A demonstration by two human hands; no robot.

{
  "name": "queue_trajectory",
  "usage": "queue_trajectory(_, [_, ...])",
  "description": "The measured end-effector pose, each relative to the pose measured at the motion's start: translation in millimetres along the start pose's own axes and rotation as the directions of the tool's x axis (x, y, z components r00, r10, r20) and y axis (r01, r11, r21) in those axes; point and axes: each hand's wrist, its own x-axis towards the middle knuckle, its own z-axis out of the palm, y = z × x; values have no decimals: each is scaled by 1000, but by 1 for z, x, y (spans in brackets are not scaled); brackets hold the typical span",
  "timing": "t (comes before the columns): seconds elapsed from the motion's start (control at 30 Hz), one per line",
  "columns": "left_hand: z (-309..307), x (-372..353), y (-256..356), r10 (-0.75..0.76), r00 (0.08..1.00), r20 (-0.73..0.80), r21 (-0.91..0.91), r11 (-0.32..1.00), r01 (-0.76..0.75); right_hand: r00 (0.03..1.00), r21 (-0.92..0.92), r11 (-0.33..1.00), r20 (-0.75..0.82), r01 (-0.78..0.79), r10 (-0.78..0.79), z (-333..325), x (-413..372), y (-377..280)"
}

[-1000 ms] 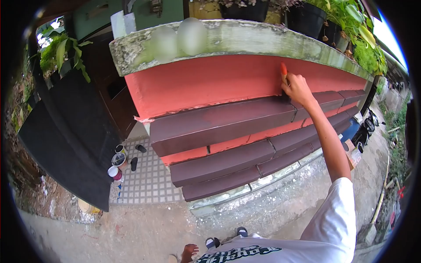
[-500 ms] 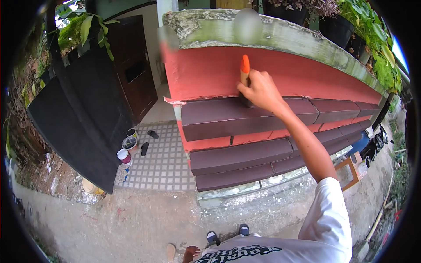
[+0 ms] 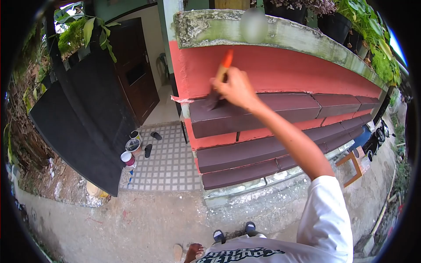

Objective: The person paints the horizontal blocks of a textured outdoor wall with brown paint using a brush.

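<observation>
Outdoors, at the left end of a red wall [image 3: 280, 70] banded in dark brown.
Left of the wall leans a black gate panel [image 3: 83, 122], with paint cans [image 3: 127, 158] at its foot beside the tiled floor [image 3: 169, 168] that runs up to the wall's end. At that end the paintbrush [image 3: 221, 76] (orange handle tilted up to the right) presses its bristles on the wall's top brown band [image 3: 272, 111]. The right hand [image 3: 237, 90] is closed around the handle. Potted plants [image 3: 346, 22] sit on the wall's top, far right. The left hand is out of sight.
</observation>
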Motion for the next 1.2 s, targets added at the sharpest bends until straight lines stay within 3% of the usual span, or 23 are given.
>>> queue_trajectory(0.07, [0, -1, -2, -12, 999, -43, -51, 999, 10, 998, -136, 988, 5, -68, 69, -32, -7, 13])
queue_trajectory(0.1, [0, -2, 6, -246, 967, -65, -243, 944, 224, 995, -211, 972, -9, -101, 101, -50, -9, 17])
queue_trajectory(0.13, [0, -1, 17, -469, 882, -40, -427, 806, 409, 996, -372, 925, -53, -81, 66, -66, -9, 25])
queue_trajectory(0.17, [-1, 1, 22, -537, 842, -58, -445, 769, 459, 996, -521, 851, -90, -67, 23, -78, -9, 31])
queue_trajectory(0.23, [-4, 9, 27, -652, 752, -95, -487, 690, 536, 1000, -653, 758, 14, 6, 4, -94, -7, 21])
queue_trajectory(0.37, [0, 5, 37, -719, 686, -109, -469, 646, 602, 978, -562, 801, 153, 206, -144, -42, 1, 2])
queue_trajectory(0.47, [15, -7, 16, -702, 704, -107, -537, 637, 553, 983, -441, 879, 110, 180, -147, 18, 5, -39])
queue_trajectory(0.53, [17, -11, -10, -628, 771, 110, -638, 550, 539, 986, -376, 912, 60, 165, -154, 38, 13, -49])
queue_trajectory(0.57, [17, -13, -16, -570, 793, 214, -676, 500, 541, 991, -251, 959, 57, 129, -118, 42, 15, -43])
queue_trajectory(0.6, [22, -12, -13, -577, 787, 216, -527, 610, 592, 995, -123, 989, 58, 88, -81, 47, 17, -34])
queue_trajectory(0.67, [29, -33, -21, -285, 957, 61, -141, 946, 291, 998, 137, 991, 66, 8, -17, 41, 12, -26])
queue_trajectory(0.7, [33, -30, -21, -293, 955, 46, -106, 949, 296, 999, 205, 979, 41, -1, -8, 33, 10, -13])
queue_trajectory(0.73, [37, -28, -18, -301, 953, 30, -70, 951, 302, 999, 141, 990, 46, -24, 18, 19, 5, -6])
queue_trajectory(0.77, [39, -17, -13, -491, 870, 53, -217, 845, 490, 998, 76, 996, 48, -47, 43, 4, -1, 0])
queue_trajectory(0.83, [32, -11, -9, -787, 589, 184, -451, 465, 762, 998, -41, 997, -22, -60, 59, -24, -10, 21])
queue_trajectory(0.9, [11, -31, -20, -455, 882, 121, -321, 823, 469, 997, -109, 991, -16, -77, 75, -56, -13, 35])
queue_trajectory(0.97, [2, -26, -2, -675, 737, 28, -595, 581, 555, 993, -341, 933, -22, -113, 112, -82, -13, 37])
queue_trajectory(1.0, [0, -26, 9, -680, 731, -53, -571, 621, 537, 999, -544, 839, -41, 7, -35, -91, -12, 41])
queue_trajectory(1.07, [0, -23, 27, -670, 710, -217, -511, 698, 502, 995, -645, 761, -10, 72, -102, -85, -7, 34])
queue_trajectory(1.1, [3, -24, 31, -674, 707, -214, -513, 694, 506, 991, -691, 716, 7, 100, -132, -83, -6, 32])
queue_trajectory(1.2, [8, -27, 36, -683, 696, -220, -514, 688, 512, 984, -575, 798, 92, 178, -153, -30, -8, -5])
